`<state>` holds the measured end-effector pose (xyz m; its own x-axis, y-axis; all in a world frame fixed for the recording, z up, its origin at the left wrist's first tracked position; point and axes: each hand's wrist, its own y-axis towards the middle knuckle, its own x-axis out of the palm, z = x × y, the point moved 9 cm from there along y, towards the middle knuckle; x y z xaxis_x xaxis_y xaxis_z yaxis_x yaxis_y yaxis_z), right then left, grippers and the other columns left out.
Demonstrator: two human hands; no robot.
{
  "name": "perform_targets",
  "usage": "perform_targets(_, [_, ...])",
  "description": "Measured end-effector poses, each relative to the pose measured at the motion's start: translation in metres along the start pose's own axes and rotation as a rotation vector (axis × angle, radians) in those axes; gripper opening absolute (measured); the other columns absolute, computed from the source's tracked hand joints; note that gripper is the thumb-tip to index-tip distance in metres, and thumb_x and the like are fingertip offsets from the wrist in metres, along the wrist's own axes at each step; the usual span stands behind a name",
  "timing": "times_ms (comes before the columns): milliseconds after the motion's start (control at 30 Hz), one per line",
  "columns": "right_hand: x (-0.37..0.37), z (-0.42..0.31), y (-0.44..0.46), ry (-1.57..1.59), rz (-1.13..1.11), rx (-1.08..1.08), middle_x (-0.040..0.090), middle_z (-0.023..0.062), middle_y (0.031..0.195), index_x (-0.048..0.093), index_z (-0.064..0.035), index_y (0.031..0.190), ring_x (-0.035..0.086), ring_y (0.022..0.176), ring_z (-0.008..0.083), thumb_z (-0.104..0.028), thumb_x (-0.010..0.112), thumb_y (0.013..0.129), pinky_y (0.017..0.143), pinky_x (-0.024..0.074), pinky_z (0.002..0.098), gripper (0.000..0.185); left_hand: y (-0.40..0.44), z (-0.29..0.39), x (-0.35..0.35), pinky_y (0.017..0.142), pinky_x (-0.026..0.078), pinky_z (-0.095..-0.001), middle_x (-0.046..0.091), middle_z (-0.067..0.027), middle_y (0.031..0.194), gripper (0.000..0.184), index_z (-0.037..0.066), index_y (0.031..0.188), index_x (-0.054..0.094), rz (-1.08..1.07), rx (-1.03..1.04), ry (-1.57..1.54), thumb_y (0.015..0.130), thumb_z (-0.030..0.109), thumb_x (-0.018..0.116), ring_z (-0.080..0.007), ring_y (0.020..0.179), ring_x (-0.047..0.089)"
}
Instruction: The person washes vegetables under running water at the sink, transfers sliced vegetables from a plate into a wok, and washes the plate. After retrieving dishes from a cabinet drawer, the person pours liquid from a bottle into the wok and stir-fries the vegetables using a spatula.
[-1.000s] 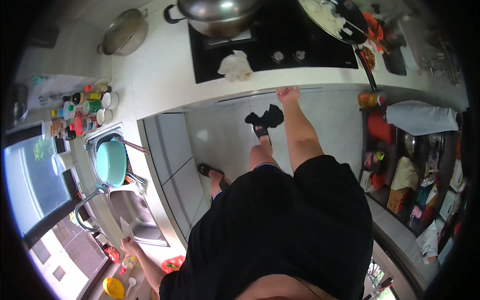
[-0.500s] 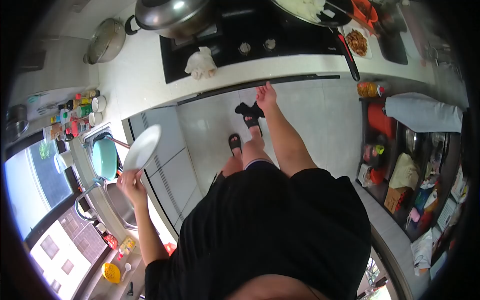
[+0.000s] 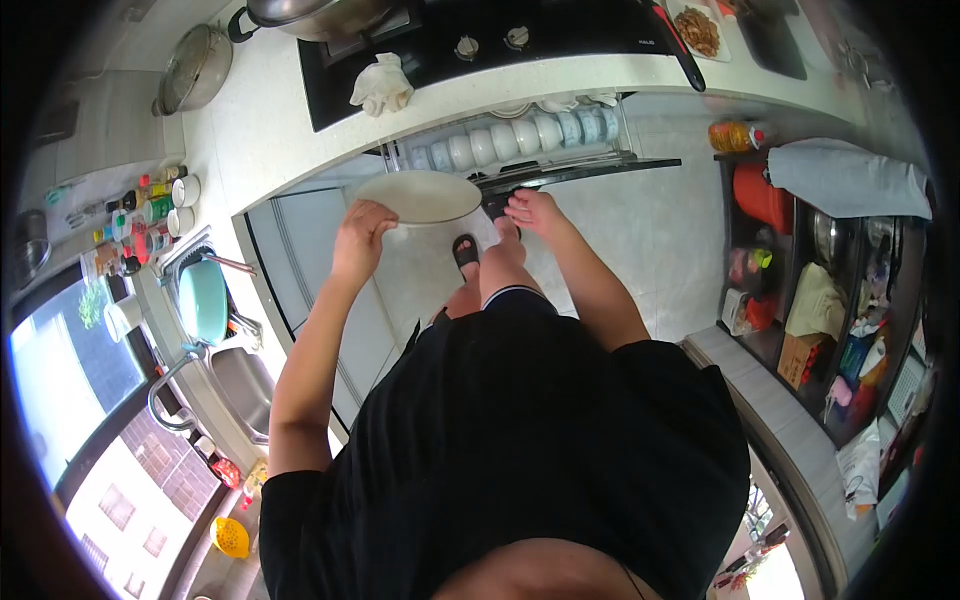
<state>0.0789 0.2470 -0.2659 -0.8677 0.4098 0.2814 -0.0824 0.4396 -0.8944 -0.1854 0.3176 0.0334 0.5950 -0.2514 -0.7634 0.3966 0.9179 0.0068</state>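
Left hand [image 3: 363,238] clamps 1 plate [image 3: 428,196] at its left edge; right hand [image 3: 535,212] hangs empty beside the drawer front [image 3: 592,171]. That 1-sided hold could slip, chipping the plate.

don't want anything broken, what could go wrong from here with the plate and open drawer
The plate, held near one edge in the left hand's grip, might tip or slip to the floor.
It could also knock the bowls lined up in the open drawer and chip one.
The right hand's grip is close to the drawer's front, so it might get pinched if that slides shut.
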Motion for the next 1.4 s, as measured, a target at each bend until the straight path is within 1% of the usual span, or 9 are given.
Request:
perform_targets(67, [0.011,-0.003,-0.029,-0.328,-0.092,-0.057,0.063,0.0058,0.101,0.056,-0.0058,0.119,0.065,0.091,0.022,-0.01,0.065,0.082,0.085,0.0485,0.0374,0.038,0.007,-0.008,0.016,0.08,0.047,-0.0381,0.063,-0.0093,0.084,0.005,0.002,0.081,0.063,-0.012,-0.012,-0.052,0.077,0.002,0.064,-0.0312,0.088,0.057])
perform_targets(100, [0.024,-0.024,-0.037,-0.447,-0.111,-0.408,0.064,0.0048,0.097,0.056,-0.0066,0.124,0.065,0.088,0.0244,-0.005,0.069,0.076,0.083,0.05,0.0329,0.05,0.009,-0.012,0.026,0.08,0.046,-0.0384,0.063,-0.0096,0.084,0.004,0.002,0.081,0.063,-0.026,-0.009,-0.079,0.077,0.002,0.064,-0.0315,0.088,0.057])
perform_targets(233, [0.078,-0.078,-0.148,-0.858,-0.009,-1.228,0.066,0.0088,0.094,0.064,-0.0109,0.115,0.065,0.083,0.0295,-0.018,0.07,0.078,0.077,0.0516,0.036,0.038,0.026,-0.028,0.068,0.085,0.045,-0.0395,0.063,-0.0113,0.089,0.005,0.001,0.082,0.062,-0.134,0.007,-0.137,0.078,0.002,0.065,-0.0318,0.094,0.057])
perform_targets(300, [0.096,-0.07,-0.144,-1.165,-0.119,-1.341,0.067,0.0122,0.092,0.067,-0.0132,0.11,0.065,0.081,0.0321,-0.028,0.069,0.081,0.075,0.0516,0.0388,0.033,0.032,-0.033,0.083,0.089,0.044,-0.0399,0.062,-0.0128,0.094,0.007,0.0,0.084,0.063,-0.127,-0.016,-0.214,0.078,0.002,0.066,-0.0325,0.099,0.056])
perform_targets(433, [0.089,-0.067,-0.096,-1.555,-0.06,-0.75,0.068,0.0167,0.088,0.071,-0.0116,0.097,0.065,0.084,0.0338,-0.047,0.057,0.086,0.076,0.0497,0.0437,0.039,0.044,-0.051,0.098,0.097,0.041,-0.0409,0.054,-0.016,0.118,0.039,0.007,0.114,0.056,-0.053,-0.059,-0.275,0.077,0.003,0.068,-0.0353,0.115,0.048])
perform_targets(700, [0.082,-0.075,-0.003,-1.429,0.136,-0.569,0.068,0.0165,0.099,0.067,-0.0067,0.101,0.065,0.092,0.033,-0.056,0.054,0.084,0.08,0.0499,0.0432,0.054,-0.016,-0.131,0.113,0.09,0.047,-0.0363,0.048,-0.0151,0.126,0.054,0.011,0.129,0.049,0.012,-0.417,-0.456,0.079,0.002,0.067,-0.0302,0.116,0.047])
perform_targets(800, [0.093,-0.084,0.019,-1.382,0.186,-0.599,0.068,0.0166,0.098,0.068,-0.0067,0.099,0.065,0.092,0.0331,-0.055,0.053,0.085,0.081,0.0497,0.0435,0.052,-0.051,-0.151,0.113,0.087,0.049,-0.0333,0.052,-0.0081,0.123,0.047,0.01,0.126,0.053,0.023,-0.298,-0.284,0.081,0.001,0.066,-0.0219,0.109,0.051])
perform_targets(1100, [0.092,-0.081,0.066,-0.994,0.221,-0.71,0.068,0.0186,0.089,0.068,-0.0053,0.095,0.064,0.086,0.0359,-0.052,0.059,0.083,0.074,0.0487,0.0428,0.049,-0.127,-0.179,0.151,0.073,0.051,-0.0277,0.06,-0.0063,0.114,0.032,0.005,0.116,0.06,-0.096,-0.824,-0.624,0.084,0.003,0.059,-0.0144,0.087,0.059])
perform_targets(1400, [0.112,-0.095,0.119,-0.392,0.219,-0.914,0.068,0.0184,0.089,0.067,-0.0037,0.097,0.065,0.081,0.0314,-0.031,0.069,0.082,0.072,0.0488,0.0377,0.032,-0.14,-0.184,0.18,0.069,0.051,-0.0279,0.064,-0.0039,0.103,0.028,0.006,0.116,0.06,-0.166,-0.946,-0.825,0.089,0.01,0.056,-0.0134,0.085,0.061])
